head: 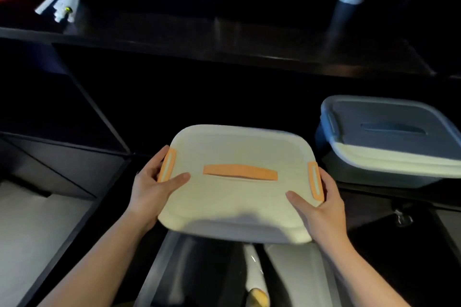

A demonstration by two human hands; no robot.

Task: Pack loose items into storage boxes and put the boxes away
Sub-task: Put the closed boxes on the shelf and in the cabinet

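You hold one white storage box (237, 197) at frame center, lid on, with three orange parts: one handle (240, 172) mid-lid and two side clips (166, 165). Your left hand (152, 184) grips its left edge, thumb on the lid, fingers round the clip; your right hand (316, 204) grips the right edge the same way. One second box (389, 139) with a blue-grey lid sits at right, apart from yours. One white-and-yellow item (255, 281) lies in an open container (159, 264) at bottom center. Dark shelf (224, 40) across the top
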